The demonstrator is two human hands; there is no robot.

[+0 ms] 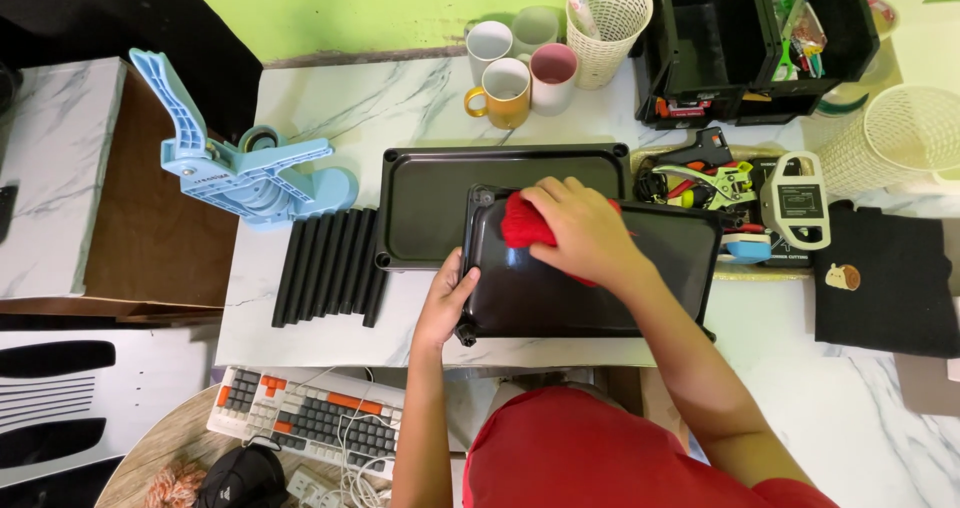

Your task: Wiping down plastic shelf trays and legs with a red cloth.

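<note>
My right hand [583, 230] presses a bunched red cloth [523, 224] onto the upper left part of a glossy black tray [520, 298] that lies tilted in front of me. My left hand [446, 302] grips that tray's left edge, thumb on top. A second black tray [430, 200] of the same kind lies flat just behind, partly covered by the front one.
Several black tubes [330, 266] lie side by side left of the trays, below a light blue press tool [235, 163]. Mugs [520, 63] and white mesh baskets [610, 13] stand at the back. Hand tools [715, 178], black bins [750, 38] and a black cloth [885, 278] sit to the right.
</note>
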